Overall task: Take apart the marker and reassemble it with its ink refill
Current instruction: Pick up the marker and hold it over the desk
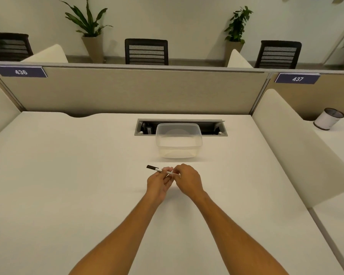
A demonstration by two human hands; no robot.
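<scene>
A slim white marker with a black cap on its left end is held level above the white desk, in the middle of the view. My left hand grips the barrel from below, palm up, near the middle. My right hand pinches the marker's right end from above. The right end of the marker is hidden under my fingers. The cap is on and points left.
A clear empty plastic container stands just behind my hands, in front of an open cable tray set in the desk. Beige partitions close the back and right side. A white cup lies on the neighbouring desk.
</scene>
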